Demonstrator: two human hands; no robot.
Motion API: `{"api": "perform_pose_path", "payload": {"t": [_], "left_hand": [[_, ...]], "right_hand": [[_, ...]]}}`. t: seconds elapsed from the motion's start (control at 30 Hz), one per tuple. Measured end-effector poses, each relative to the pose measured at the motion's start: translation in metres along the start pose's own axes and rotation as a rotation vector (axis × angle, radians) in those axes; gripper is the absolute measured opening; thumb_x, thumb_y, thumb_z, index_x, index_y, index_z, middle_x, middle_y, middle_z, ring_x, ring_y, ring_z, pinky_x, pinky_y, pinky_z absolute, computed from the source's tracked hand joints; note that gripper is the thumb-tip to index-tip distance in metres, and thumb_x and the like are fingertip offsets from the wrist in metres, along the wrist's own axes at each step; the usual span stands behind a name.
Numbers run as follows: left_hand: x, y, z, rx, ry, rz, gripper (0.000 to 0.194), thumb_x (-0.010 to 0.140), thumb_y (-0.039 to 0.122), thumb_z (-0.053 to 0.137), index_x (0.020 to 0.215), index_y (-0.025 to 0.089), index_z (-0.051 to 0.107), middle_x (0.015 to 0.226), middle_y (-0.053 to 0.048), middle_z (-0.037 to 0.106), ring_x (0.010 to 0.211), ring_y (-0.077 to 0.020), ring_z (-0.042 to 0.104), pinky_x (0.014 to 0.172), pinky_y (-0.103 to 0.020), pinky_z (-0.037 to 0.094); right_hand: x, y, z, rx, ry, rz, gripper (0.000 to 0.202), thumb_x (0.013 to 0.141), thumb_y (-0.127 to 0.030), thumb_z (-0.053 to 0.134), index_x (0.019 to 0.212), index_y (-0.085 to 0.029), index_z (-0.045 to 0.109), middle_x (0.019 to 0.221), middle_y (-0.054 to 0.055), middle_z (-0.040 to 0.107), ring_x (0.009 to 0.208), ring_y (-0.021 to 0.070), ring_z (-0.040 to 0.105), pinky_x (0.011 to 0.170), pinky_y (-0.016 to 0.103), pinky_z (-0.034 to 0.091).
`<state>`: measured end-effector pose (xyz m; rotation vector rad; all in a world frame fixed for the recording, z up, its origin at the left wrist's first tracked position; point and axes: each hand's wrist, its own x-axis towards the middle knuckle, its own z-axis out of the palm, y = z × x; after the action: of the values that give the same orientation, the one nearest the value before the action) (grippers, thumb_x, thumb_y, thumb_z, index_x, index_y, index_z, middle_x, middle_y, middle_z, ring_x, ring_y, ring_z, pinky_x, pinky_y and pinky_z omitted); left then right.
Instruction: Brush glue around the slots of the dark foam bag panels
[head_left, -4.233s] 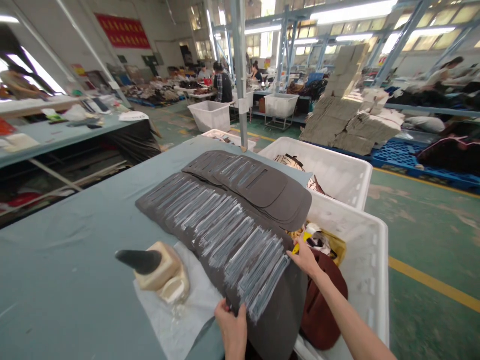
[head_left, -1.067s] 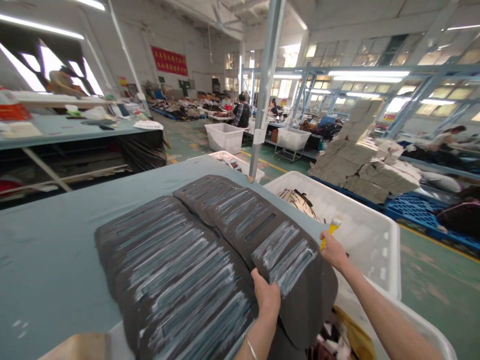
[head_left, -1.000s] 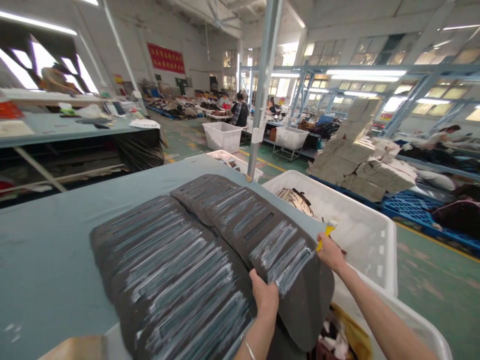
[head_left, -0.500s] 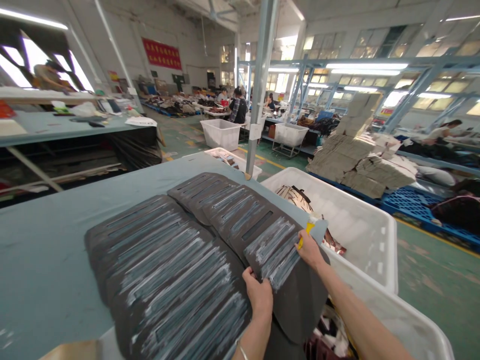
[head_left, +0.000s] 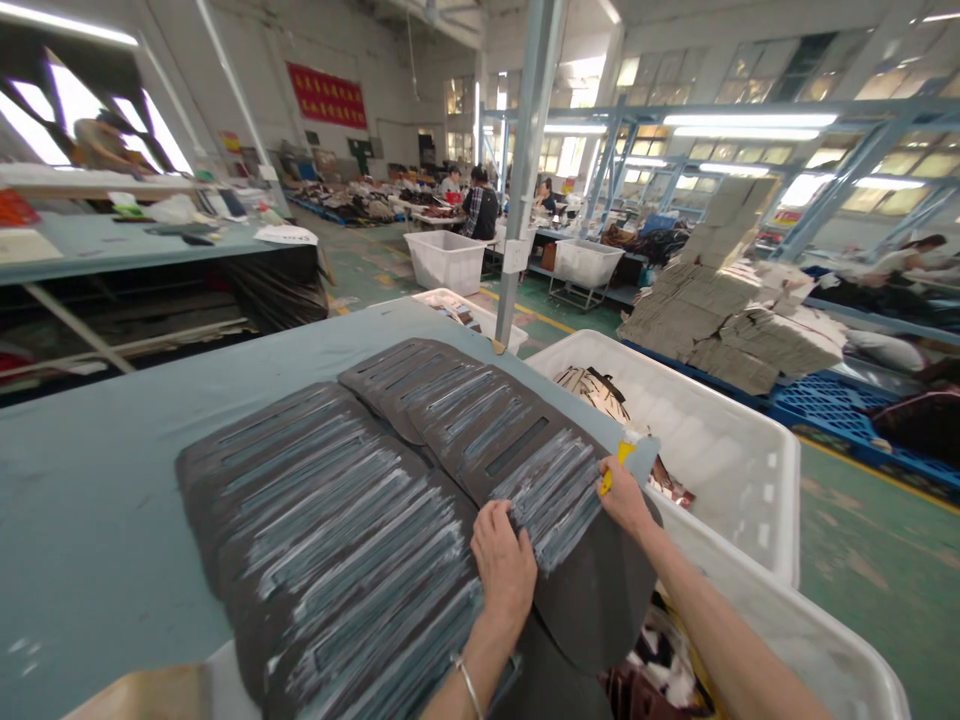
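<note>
Dark grey flat panels lie overlapped on the table, with slots and streaks of whitish wet coating. The left stack of panels point(head_left: 330, 540) is nearest me; a second row of panels point(head_left: 517, 450) runs along the right. My left hand point(head_left: 504, 560) rests at the seam between the rows, its fingers bent and thumb apart, tips touching the panel edge. In my right hand point(head_left: 626, 500), closed fingers hold a yellow-handled tool point(head_left: 616, 466) over the far right edge of the streaked panel. A pale flat part shows past its handle; its exact kind is unclear.
The blue-covered table point(head_left: 112, 500) extends left. White plastic bins point(head_left: 765, 500) holding scraps stand against its right side. A metal post point(head_left: 521, 180) rises at the far corner. Stacked grey sheets point(head_left: 697, 310) sit on a blue pallet point(head_left: 825, 410). Several people work farther off.
My left hand has shifted slightly left and up, its fingers loosening from a pinch at the panel edge to lie over the seam. The right hand keeps the tool almost in place. The view tilts slightly.
</note>
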<state>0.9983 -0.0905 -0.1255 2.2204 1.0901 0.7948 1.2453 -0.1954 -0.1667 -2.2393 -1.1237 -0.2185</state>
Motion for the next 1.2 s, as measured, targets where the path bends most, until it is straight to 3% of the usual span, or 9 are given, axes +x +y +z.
{"api": "perform_pose_path", "payload": {"t": [0.13, 0.33, 0.47, 0.6, 0.73, 0.97, 1.03, 1.1, 1.2], "left_hand": [[0.021, -0.016, -0.001, 0.176, -0.041, 0.121, 0.042, 0.075, 0.017, 0.056, 0.116, 0.018, 0.047, 0.128, -0.012, 0.047, 0.124, -0.0273, 0.039, 0.103, -0.047, 0.031], [0.030, -0.023, -0.003, 0.301, -0.089, 0.161, 0.043, 0.072, 0.019, 0.058, 0.114, 0.015, 0.051, 0.129, -0.015, 0.049, 0.124, -0.0298, 0.039, 0.104, -0.049, 0.029], [0.031, -0.021, -0.004, 0.343, -0.113, 0.194, 0.044, 0.072, 0.020, 0.056, 0.116, 0.013, 0.051, 0.129, -0.017, 0.049, 0.128, -0.0314, 0.036, 0.107, -0.050, 0.024], [0.032, -0.022, -0.004, 0.371, -0.130, 0.197, 0.046, 0.075, 0.026, 0.056, 0.119, 0.014, 0.050, 0.129, -0.016, 0.049, 0.128, -0.0319, 0.036, 0.108, -0.051, 0.023], [0.032, -0.024, -0.002, 0.377, -0.135, 0.174, 0.049, 0.076, 0.032, 0.055, 0.121, 0.015, 0.049, 0.130, -0.015, 0.049, 0.128, -0.0310, 0.035, 0.108, -0.051, 0.023], [0.033, -0.024, -0.001, 0.386, -0.140, 0.156, 0.049, 0.076, 0.032, 0.055, 0.122, 0.016, 0.049, 0.132, -0.014, 0.049, 0.129, -0.0299, 0.035, 0.108, -0.049, 0.024], [0.034, -0.023, -0.002, 0.389, -0.139, 0.153, 0.050, 0.076, 0.032, 0.056, 0.122, 0.015, 0.050, 0.131, -0.014, 0.049, 0.129, -0.0298, 0.035, 0.109, -0.048, 0.024], [0.034, -0.022, -0.002, 0.390, -0.139, 0.151, 0.050, 0.075, 0.031, 0.056, 0.122, 0.015, 0.050, 0.130, -0.014, 0.050, 0.129, -0.0297, 0.036, 0.109, -0.048, 0.024], [0.034, -0.021, -0.002, 0.391, -0.142, 0.154, 0.050, 0.075, 0.032, 0.056, 0.122, 0.015, 0.051, 0.129, -0.013, 0.051, 0.128, -0.0296, 0.037, 0.108, -0.047, 0.024]], "right_hand": [[0.009, -0.020, -0.012, -0.090, 0.025, 0.008, 0.012, 0.085, -0.030, 0.046, 0.092, -0.021, 0.050, 0.083, 0.006, 0.055, 0.078, 0.0224, 0.055, 0.072, 0.032, 0.042], [0.046, -0.090, -0.036, 0.015, 0.043, -0.064, 0.031, 0.092, -0.039, 0.045, 0.117, -0.026, 0.056, 0.097, 0.008, 0.061, 0.087, 0.0250, 0.059, 0.076, 0.034, 0.044], [0.065, -0.140, -0.020, 0.335, -0.020, -0.063, 0.020, 0.088, -0.036, 0.049, 0.093, -0.024, 0.065, 0.087, 0.003, 0.065, 0.080, 0.0214, 0.059, 0.074, 0.033, 0.045], [0.068, -0.171, 0.011, 0.624, -0.275, -0.048, 0.017, 0.082, -0.034, 0.052, 0.080, -0.022, 0.065, 0.075, -0.001, 0.063, 0.068, 0.0155, 0.056, 0.062, 0.026, 0.044], [0.080, -0.156, 0.028, 0.698, -0.418, -0.065, 0.016, 0.077, -0.031, 0.055, 0.077, -0.019, 0.065, 0.076, 0.000, 0.063, 0.070, 0.0143, 0.056, 0.065, 0.025, 0.043], [0.144, -0.075, 0.017, 0.414, -0.162, 0.099, 0.015, 0.070, -0.030, 0.055, 0.072, -0.020, 0.065, 0.068, -0.001, 0.061, 0.065, 0.0151, 0.052, 0.060, 0.025, 0.038], [0.150, -0.079, 0.013, 0.288, -0.082, 0.128, 0.014, 0.070, -0.028, 0.053, 0.072, -0.021, 0.065, 0.065, -0.002, 0.059, 0.063, 0.0148, 0.051, 0.060, 0.025, 0.037], [0.143, -0.100, 0.012, 0.229, -0.018, 0.114, 0.013, 0.072, -0.026, 0.051, 0.073, -0.021, 0.063, 0.063, -0.003, 0.057, 0.061, 0.0138, 0.050, 0.061, 0.025, 0.036], [0.115, -0.139, 0.019, 0.394, -0.126, -0.028, 0.010, 0.075, -0.025, 0.052, 0.075, -0.021, 0.062, 0.068, -0.003, 0.059, 0.063, 0.0123, 0.051, 0.062, 0.023, 0.037]]}}
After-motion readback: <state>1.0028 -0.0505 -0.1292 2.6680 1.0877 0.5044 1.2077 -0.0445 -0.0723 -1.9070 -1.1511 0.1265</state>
